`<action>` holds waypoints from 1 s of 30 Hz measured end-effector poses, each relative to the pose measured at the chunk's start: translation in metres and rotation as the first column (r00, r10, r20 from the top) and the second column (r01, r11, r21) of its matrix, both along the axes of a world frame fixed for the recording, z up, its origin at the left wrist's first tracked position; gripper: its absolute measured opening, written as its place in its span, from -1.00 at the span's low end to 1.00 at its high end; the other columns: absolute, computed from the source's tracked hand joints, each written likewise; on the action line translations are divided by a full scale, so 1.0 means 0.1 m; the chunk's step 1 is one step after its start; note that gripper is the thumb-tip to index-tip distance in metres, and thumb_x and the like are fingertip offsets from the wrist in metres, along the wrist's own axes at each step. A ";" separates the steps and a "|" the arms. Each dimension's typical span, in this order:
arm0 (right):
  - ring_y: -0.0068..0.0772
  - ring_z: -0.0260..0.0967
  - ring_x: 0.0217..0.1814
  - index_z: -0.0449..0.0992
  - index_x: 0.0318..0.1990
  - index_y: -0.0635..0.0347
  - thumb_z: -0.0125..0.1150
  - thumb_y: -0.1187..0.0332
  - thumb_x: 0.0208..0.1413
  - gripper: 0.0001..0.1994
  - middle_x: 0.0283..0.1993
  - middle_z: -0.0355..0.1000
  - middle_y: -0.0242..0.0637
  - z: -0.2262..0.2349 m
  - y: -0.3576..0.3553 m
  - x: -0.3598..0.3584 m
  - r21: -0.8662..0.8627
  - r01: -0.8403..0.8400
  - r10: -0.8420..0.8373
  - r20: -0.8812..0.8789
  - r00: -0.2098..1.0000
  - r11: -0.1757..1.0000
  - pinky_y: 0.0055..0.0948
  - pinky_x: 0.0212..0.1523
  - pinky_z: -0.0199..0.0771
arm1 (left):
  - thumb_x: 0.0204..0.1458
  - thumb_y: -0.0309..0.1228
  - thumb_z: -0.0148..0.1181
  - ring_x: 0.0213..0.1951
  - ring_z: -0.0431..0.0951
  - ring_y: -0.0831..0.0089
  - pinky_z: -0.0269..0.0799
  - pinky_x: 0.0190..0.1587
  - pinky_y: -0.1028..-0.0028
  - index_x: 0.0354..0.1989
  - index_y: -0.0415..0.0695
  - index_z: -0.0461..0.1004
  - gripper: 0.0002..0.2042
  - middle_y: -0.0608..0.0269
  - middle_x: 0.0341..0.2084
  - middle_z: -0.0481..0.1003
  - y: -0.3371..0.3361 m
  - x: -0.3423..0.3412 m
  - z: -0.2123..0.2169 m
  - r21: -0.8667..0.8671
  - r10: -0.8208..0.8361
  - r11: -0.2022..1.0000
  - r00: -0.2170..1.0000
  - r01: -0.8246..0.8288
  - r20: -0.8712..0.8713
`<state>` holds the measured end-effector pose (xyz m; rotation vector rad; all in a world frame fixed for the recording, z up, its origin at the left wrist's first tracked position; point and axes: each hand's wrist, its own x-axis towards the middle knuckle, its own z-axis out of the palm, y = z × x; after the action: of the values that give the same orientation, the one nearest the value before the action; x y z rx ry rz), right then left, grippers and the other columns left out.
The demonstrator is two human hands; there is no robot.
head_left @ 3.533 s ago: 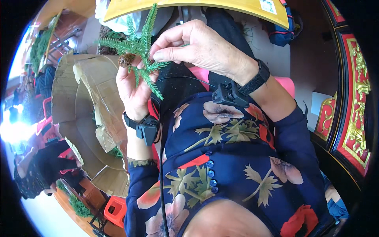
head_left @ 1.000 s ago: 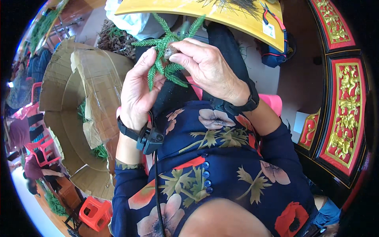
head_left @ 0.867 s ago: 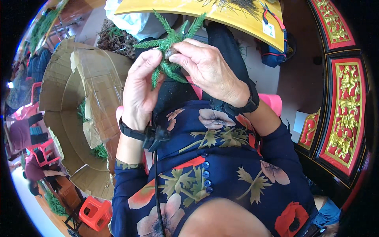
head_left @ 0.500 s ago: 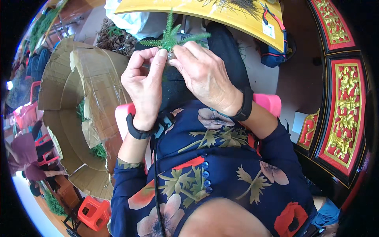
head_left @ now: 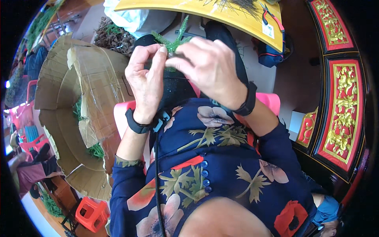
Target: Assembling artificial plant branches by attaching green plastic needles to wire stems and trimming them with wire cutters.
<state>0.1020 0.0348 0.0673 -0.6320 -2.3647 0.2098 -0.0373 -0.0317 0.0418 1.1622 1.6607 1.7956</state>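
Pinched between both hands, a small green sprig [head_left: 173,41] with fern-like leaflets is held up above the lap, just below the edge of a yellow surface [head_left: 197,10]. The left hand [head_left: 146,81] is closed on it from the left, thumb and forefinger meeting at the stem, with the remaining fingers curled behind. The right hand [head_left: 209,69] is closed on the same sprig from the right, its fingertips touching those of the left hand, so that most of the stem is hidden and only the leaf tips are seen above the fingers. A black band is worn on each wrist, and a dark cable [head_left: 156,166] is seen running down from the left one over a dark blue floral garment [head_left: 213,166]. To the left, a large opened cardboard box [head_left: 75,106] is seen, with more green sprigs inside. Red-handled pliers [head_left: 270,15] lie on the yellow surface at upper right. A pink seat [head_left: 122,114] is visible beneath the person.
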 end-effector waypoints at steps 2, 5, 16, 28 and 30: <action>-0.40 0.29 -0.57 0.49 -0.24 0.15 0.30 0.31 -0.10 -0.75 -0.47 0.30 -0.31 0.01 0.07 -0.01 -0.033 -0.024 0.023 -0.018 1.000 0.999 -0.50 -0.51 0.27 | -0.02 -0.56 0.19 -0.43 0.36 0.66 0.28 -0.33 0.64 -0.42 -0.29 0.49 -0.95 0.36 -0.53 0.40 -0.01 -0.03 -0.02 0.010 -0.006 1.000 1.000 0.007 -0.022; -0.61 0.21 -0.62 0.52 -0.24 0.11 0.29 0.36 -0.06 -0.80 -0.52 0.29 -0.37 0.03 0.14 -0.14 -0.185 -0.105 0.040 -0.325 0.945 0.977 -0.60 -0.57 0.22 | -0.02 -0.56 0.19 -0.42 0.37 0.65 0.30 -0.32 0.64 -0.41 -0.29 0.50 -0.95 0.34 -0.51 0.41 -0.05 -0.08 0.00 0.043 -0.006 0.999 0.996 0.010 -0.085; -0.79 0.20 -0.56 0.51 -0.26 0.28 0.17 0.39 0.11 -0.86 -0.47 0.37 -0.51 -0.02 0.13 -0.20 -0.701 -0.365 0.023 -0.446 0.895 0.613 -0.76 -0.55 0.18 | -0.01 -0.57 0.17 -0.40 0.38 0.64 0.30 -0.30 0.64 -0.35 -0.30 0.53 -0.92 0.36 -0.49 0.41 -0.08 -0.11 0.08 0.115 -0.054 0.992 0.998 0.058 -0.041; -0.73 0.26 -0.57 0.55 -0.29 0.25 0.18 0.46 0.07 -0.92 -0.40 0.46 -0.43 0.33 0.12 -0.11 -0.672 -0.339 0.214 -0.264 0.940 0.658 -0.72 -0.55 0.23 | -0.02 -0.55 0.19 -0.36 0.36 0.67 0.23 -0.23 0.67 -0.34 -0.27 0.55 -0.91 0.42 -0.47 0.39 -0.24 -0.25 0.24 0.005 -0.338 0.938 0.909 0.347 0.246; -0.69 0.29 -0.56 0.55 -0.30 0.25 0.19 0.48 0.05 -0.92 -0.38 0.48 -0.41 0.38 0.13 -0.12 -0.602 -0.337 0.246 -0.232 0.941 0.723 -0.69 -0.53 0.27 | -0.03 -0.55 0.19 -0.36 0.36 0.67 0.23 -0.23 0.68 -0.34 -0.26 0.55 -0.91 0.43 -0.47 0.39 -0.25 -0.29 0.26 0.005 -0.379 0.917 0.867 0.399 0.323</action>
<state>0.0900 0.0473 0.1052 -0.5079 -2.2210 1.2056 -0.0664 -0.0562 0.0681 1.0267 1.1865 1.5615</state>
